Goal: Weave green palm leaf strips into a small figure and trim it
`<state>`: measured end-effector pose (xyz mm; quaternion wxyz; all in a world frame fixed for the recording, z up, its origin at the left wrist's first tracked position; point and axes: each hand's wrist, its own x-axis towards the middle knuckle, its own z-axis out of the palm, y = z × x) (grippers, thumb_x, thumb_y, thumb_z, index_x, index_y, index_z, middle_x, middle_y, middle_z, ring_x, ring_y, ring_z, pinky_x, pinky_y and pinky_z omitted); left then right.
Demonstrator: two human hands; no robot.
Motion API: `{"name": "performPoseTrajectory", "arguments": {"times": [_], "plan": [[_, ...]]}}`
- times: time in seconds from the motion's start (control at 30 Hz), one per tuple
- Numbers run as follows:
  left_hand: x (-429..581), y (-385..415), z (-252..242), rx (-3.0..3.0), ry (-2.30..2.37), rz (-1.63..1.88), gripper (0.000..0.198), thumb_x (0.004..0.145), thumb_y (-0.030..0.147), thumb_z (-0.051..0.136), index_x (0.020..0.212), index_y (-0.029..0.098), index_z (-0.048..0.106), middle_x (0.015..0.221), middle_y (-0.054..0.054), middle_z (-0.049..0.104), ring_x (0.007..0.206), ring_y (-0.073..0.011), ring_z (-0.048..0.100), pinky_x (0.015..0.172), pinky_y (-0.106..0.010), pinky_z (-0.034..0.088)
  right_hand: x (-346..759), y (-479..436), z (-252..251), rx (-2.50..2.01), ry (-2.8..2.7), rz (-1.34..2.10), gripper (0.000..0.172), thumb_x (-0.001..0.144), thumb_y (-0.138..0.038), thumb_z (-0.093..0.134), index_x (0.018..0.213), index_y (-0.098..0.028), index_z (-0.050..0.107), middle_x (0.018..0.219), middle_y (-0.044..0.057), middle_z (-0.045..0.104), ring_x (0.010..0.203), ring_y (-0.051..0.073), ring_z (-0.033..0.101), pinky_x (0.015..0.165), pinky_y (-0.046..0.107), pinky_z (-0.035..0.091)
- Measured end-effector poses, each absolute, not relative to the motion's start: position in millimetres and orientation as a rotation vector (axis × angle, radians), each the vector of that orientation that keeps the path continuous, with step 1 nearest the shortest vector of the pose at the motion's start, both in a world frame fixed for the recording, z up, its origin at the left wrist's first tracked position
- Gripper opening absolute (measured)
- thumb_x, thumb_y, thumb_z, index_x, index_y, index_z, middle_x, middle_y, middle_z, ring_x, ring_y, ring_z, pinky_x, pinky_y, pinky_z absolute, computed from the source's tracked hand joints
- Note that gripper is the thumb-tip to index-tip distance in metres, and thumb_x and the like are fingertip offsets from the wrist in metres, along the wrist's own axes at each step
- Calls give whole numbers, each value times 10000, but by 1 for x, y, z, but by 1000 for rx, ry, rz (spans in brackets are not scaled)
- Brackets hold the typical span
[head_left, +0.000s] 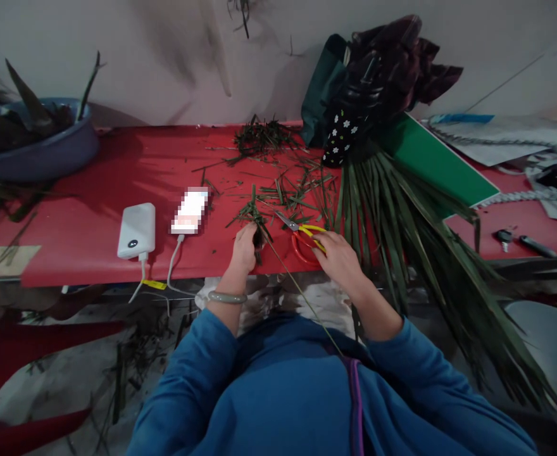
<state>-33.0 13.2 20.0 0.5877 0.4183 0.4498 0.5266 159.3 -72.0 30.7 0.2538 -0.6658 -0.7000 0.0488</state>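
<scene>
My left hand [244,250] is closed around a small woven green leaf piece [254,214] near the table's front edge. Loose strip ends stick out of its top, and one long thin strip [297,285] trails from it toward my lap. The part inside my palm is hidden. To the right, the fingers of my right hand [342,258] are on the yellow handle of a pair of scissors [302,234]; the other handle is red. The scissors' blades point left toward the leaf piece, apart from it. Cut leaf scraps [297,190] lie just beyond.
A white power bank [137,229] and a lit phone [190,212] with cables lie at left. Behind them stands a purple basin [45,155] of plant pieces. Long palm leaves [402,221] hang over the right edge beside a green board [444,164], bags and keys [504,238].
</scene>
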Motion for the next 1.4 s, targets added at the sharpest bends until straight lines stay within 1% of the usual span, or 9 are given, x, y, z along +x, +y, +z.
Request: {"name": "performPoseTrajectory", "arguments": {"times": [0.17, 0.33, 0.53, 0.7, 0.97, 1.17, 1.27, 1.33, 1.4], "plan": [[-34, 14, 18, 982, 962, 1162, 314, 732, 407, 479, 558, 146, 505, 462, 11, 480, 386, -51, 389, 362, -172, 266, 152, -72, 33, -1728, -1925, 177, 292, 784, -282, 470, 1028, -167, 581, 1065, 102, 596, 1031, 223, 519, 903, 396, 405], [-34, 11, 23, 912, 1008, 1126, 238, 673, 389, 559, 653, 155, 520, 516, 30, 512, 427, -51, 430, 413, -170, 356, 148, -69, 33, -1739, -1951, 160, 302, 787, -271, 466, 1037, -145, 581, 1074, 107, 597, 1068, 227, 504, 936, 390, 389], [-33, 11, 22, 911, 982, 1103, 259, 645, 397, 586, 687, 147, 534, 501, 33, 513, 403, -45, 423, 396, -165, 330, 157, -69, 23, -1897, -1932, 115, 388, 747, -226, 502, 1127, -152, 531, 1166, 117, 524, 1057, 232, 510, 919, 372, 410], [-33, 12, 21, 913, 974, 1094, 245, 631, 378, 610, 690, 153, 533, 494, 42, 509, 407, -39, 421, 406, -158, 320, 158, -62, 30, -2066, -1926, 125, 414, 732, -253, 510, 1139, -177, 528, 1042, 112, 582, 927, 231, 568, 814, 361, 456], [-33, 13, 18, 875, 1008, 1098, 301, 566, 382, 674, 741, 150, 596, 542, 39, 519, 451, -31, 437, 408, -144, 281, 178, -64, 38, -1759, -1454, 757, 392, 642, -299, 596, 1012, -171, 601, 848, 46, 651, 738, 159, 596, 712, 301, 473], [-33, 15, 17, 841, 958, 1141, 264, 536, 330, 696, 695, 147, 590, 570, 48, 493, 471, -22, 422, 394, -135, 249, 159, -95, 50, -1219, -1019, 1229, 527, 606, -371, 661, 1077, -216, 484, 855, 18, 613, 577, 104, 552, 516, 247, 455], [-32, 14, 18, 847, 956, 1154, 231, 543, 296, 687, 680, 143, 581, 563, 51, 474, 461, -18, 411, 385, -137, 235, 141, -106, 48, -1258, -1120, 1343, 285, 669, -323, 621, 895, -201, 497, 595, -44, 517, 457, 74, 465, 423, 207, 386], [-32, 13, 19, 859, 945, 1147, 214, 555, 283, 677, 682, 142, 577, 561, 54, 467, 449, -15, 407, 383, -140, 240, 131, -110, 42, -1308, -1163, 1349, 212, 684, -275, 596, 845, -197, 483, 604, -42, 501, 492, 74, 471, 448, 203, 394], [-33, 13, 20, 874, 919, 1137, 207, 564, 276, 671, 684, 141, 570, 563, 55, 465, 441, -16, 412, 376, -143, 239, 124, -114, 34, -1340, -1134, 1344, 278, 671, -233, 580, 923, -212, 466, 709, -23, 526, 570, 85, 506, 505, 214, 429]]}}
